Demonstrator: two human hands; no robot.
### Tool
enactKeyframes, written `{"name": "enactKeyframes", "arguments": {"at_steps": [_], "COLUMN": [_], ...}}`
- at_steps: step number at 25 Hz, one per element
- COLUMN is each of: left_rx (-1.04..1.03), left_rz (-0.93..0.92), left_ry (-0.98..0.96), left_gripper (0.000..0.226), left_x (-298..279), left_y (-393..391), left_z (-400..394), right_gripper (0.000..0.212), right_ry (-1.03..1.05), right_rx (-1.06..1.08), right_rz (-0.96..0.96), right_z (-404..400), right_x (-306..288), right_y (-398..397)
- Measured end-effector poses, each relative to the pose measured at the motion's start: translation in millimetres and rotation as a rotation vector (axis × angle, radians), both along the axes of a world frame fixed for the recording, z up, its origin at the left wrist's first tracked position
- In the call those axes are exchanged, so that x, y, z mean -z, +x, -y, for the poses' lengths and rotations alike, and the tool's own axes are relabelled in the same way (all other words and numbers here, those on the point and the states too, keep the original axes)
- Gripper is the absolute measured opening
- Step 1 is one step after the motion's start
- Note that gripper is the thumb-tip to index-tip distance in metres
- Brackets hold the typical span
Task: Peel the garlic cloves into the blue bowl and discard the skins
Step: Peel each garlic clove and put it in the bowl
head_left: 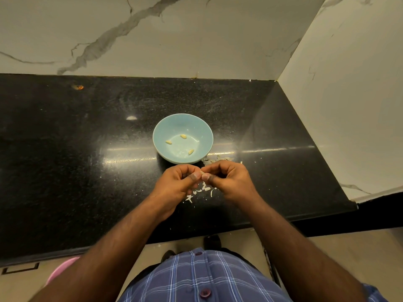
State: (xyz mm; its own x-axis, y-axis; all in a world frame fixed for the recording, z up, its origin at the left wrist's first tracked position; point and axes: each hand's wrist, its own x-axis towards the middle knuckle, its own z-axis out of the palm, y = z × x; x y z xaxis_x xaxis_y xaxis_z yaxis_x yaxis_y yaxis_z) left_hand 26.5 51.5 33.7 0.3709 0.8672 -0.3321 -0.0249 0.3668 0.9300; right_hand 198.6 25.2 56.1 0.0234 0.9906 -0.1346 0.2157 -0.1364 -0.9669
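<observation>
The blue bowl [182, 118] stands on the black counter, with three peeled garlic cloves [183, 136] lying apart on its bottom. Just in front of the bowl, my left hand [177, 184] and my right hand [229, 180] meet fingertip to fingertip. Between them they pinch one small garlic clove [202, 172], of which only a pale tip shows. White garlic skins [205, 189] lie scattered on the counter under my hands. More skins [214, 159] lie by the bowl's right front side.
The black counter [87, 149] runs left and ends at a marble wall on the right and behind. An orange scrap [78, 86] lies far left at the back. A pink object [63, 269] shows below the counter's front edge.
</observation>
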Motion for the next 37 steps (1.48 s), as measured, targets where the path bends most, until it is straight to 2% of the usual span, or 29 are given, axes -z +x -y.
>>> {"name": "enactKeyframes", "arguments": {"at_steps": [2, 4, 8, 13, 15, 21, 27, 30, 32, 35, 36, 37], "left_rx": [-0.004, -0.027, -0.036, -0.049, -0.058, -0.087, -0.085, -0.136, -0.13, -0.124, -0.125, -0.127], "left_rz": [-0.129, -0.179, -0.194, -0.124, -0.153, -0.168, -0.13, -0.099, -0.088, -0.096, -0.1, -0.109], "left_ry": [0.15, 0.231, 0.226, 0.159, 0.174, 0.153, 0.166, 0.067, 0.044, 0.058, 0.062, 0.069], "left_gripper": [0.02, 0.019, 0.017, 0.02, 0.014, 0.014, 0.007, 0.006, 0.007, 0.008, 0.008, 0.008], "left_x": [3.1, 5.3, 4.9, 6.1, 5.1, 6.1, 0.5, -2.0, -2.8, -3.0, -2.5, -1.8], "left_y": [0.8, 2.9, 4.0, 0.4, 0.3, -0.6, -0.8, -1.7, -2.3, -2.6, -2.7, -3.0], "left_z": [-0.1, 0.7, 1.7, 0.6, 0.5, -0.5, -0.5, -1.4, -1.8, -1.3, -1.2, -1.3], "right_gripper": [0.012, 0.008, 0.01, 0.007, 0.007, 0.019, 0.013, 0.026, 0.028, 0.02, 0.009, 0.009], "right_ry": [-0.062, -0.147, -0.217, -0.292, -0.3, -0.255, -0.238, -0.162, -0.088, 0.0, 0.013, 0.013], "right_rx": [0.037, 0.102, 0.155, 0.198, 0.198, 0.155, 0.118, 0.187, 0.198, 0.123, 0.089, 0.056], "right_rz": [-0.078, -0.176, -0.242, -0.37, -0.373, -0.258, -0.199, -0.027, 0.126, 0.342, 0.341, 0.327], "right_z": [1.4, 1.6, -0.4, -2.9, -3.7, -4.3, -4.9, -8.9, -9.7, -6.9, -5.9, -5.5], "right_x": [-1.3, -1.6, -2.0, -4.3, -4.5, -5.7, -8.6, -3.4, 0.6, 3.4, 3.2, 3.2], "right_y": [-3.4, -6.5, -4.9, -1.7, -0.4, 2.4, 1.1, 6.0, 8.4, 11.4, 12.2, 12.5]}}
